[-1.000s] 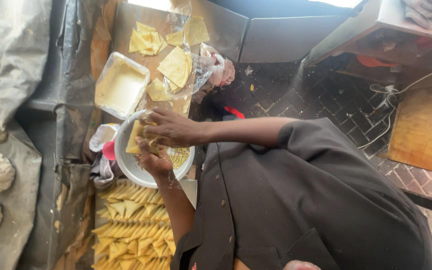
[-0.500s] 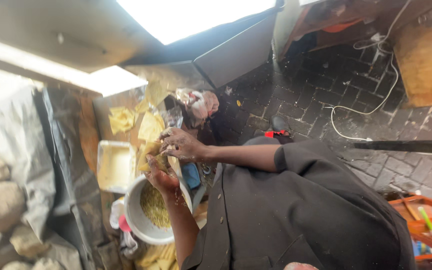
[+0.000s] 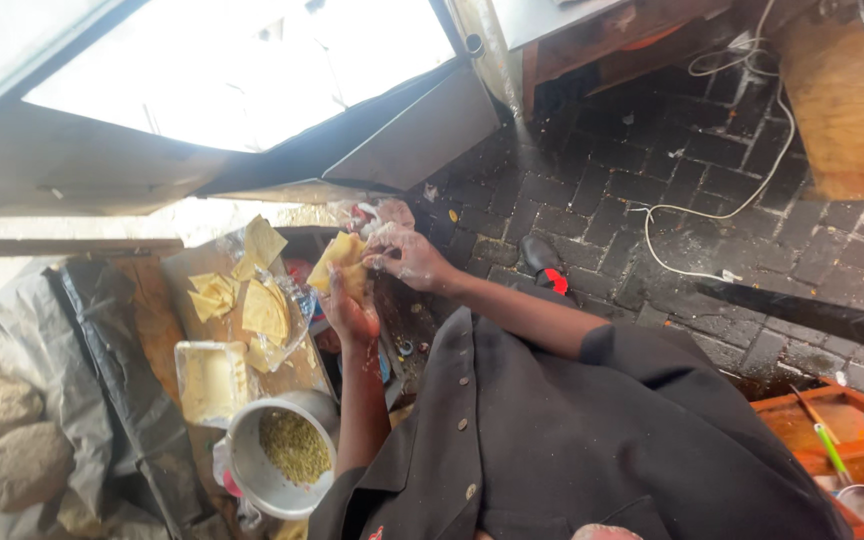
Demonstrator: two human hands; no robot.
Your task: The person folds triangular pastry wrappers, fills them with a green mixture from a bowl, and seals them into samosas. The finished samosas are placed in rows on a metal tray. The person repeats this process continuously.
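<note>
My left hand [image 3: 350,315] cups a folded yellow pastry sheet [image 3: 340,258] above the wooden board [image 3: 297,370]. My right hand [image 3: 404,256], dusted with flour, pinches the sheet's upper edge. Below the hands stands a metal bowl [image 3: 252,480] with yellow-green filling [image 3: 294,446]. More cut pastry sheets [image 3: 264,310] lie on clear plastic to the left of the hands. A white tray of pale paste [image 3: 210,380] sits beside the bowl.
Two round dough lumps [image 3: 7,435] rest on grey sheeting at the far left, next to black plastic [image 3: 117,350]. A brick floor [image 3: 692,170] with a white cable [image 3: 742,200] lies to the right. An orange crate [image 3: 837,440] holds utensils at the bottom right.
Both hands have lifted from over the bowl and now hold the pastry sheet higher, away from it. The view has swung, and the bowl's filling is now uncovered.
</note>
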